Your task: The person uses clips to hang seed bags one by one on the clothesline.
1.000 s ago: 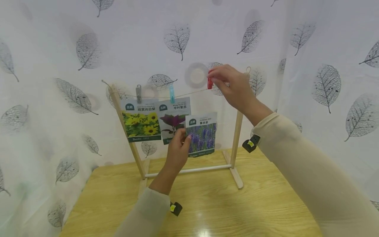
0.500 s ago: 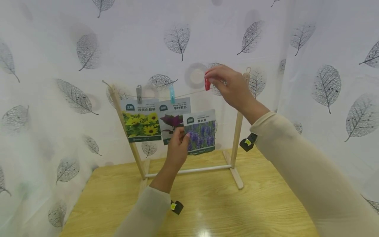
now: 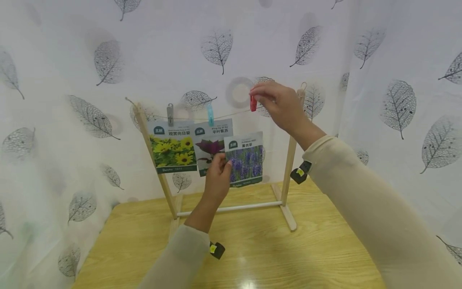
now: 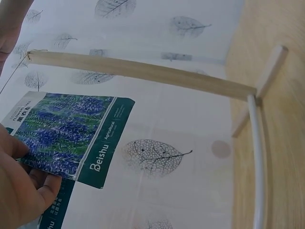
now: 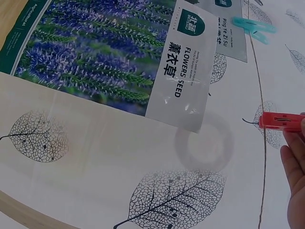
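My left hand [image 3: 218,176] pinches the left edge of a lavender seed packet [image 3: 246,161], thumb in front, fingers behind. The packet is held just below the string and overlaps the neighbouring purple-leaf packet [image 3: 207,149]. Up at the string [image 5: 258,71], my right hand [image 3: 279,104] pinches a red clothespin [image 5: 281,121] by its upper end, with its lower end right at the string. A sunflower seed packet [image 3: 174,150] hangs at the left under a grey clothespin [image 3: 170,114]. The purple-leaf packet hangs from a light blue clothespin [image 3: 210,114].
The string runs between two wooden posts [image 3: 288,168] of a rack, joined low down by a white rod [image 3: 249,207]. This rack stands on a wood-grain table [image 3: 252,245]. Behind it hangs a white curtain [image 3: 162,48] printed with leaves.
The lavender packet has risen slightly toward the string in my left hand. My right hand has shifted a little left and down with the red clothespin.
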